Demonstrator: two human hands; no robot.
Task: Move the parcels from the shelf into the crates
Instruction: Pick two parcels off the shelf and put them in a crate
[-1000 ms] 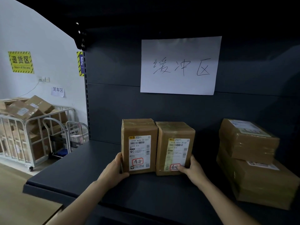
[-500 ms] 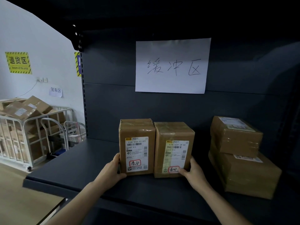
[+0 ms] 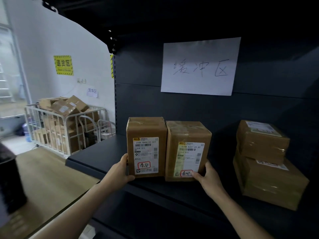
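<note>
**A:** From the head view, where do the parcels stand?

**B:** Two stand upright near the front edge of the shelf, about midway along it, their sides touching. Call them the left parcel and the right parcel. Their labels face outward.

**A:** And the hands?

**B:** The left hand grasps the left parcel at its lower left edge, with the fingers wrapped round the side. The right hand grasps the right parcel at its lower right corner, thumb on the label. The two hands squeeze the pair together. I cannot tell whether the parcels have left the shelf yet.

**A:** What else is on the shelf?

**B:** Toward the right end there is a stack, an upper parcel lying on a lower parcel, well apart from the hands. A paper sign hangs on the back panel.

**A:** So how far along is the job?

**B:** It looks early or midway to me. Four parcels are on the shelf and none shows in a crate. No crate is plainly in view. A dark blurred object at the lower left might be one. A cage trolley full of boxes stands by the wall. The held pair has to be carried over, then the stack.
</note>
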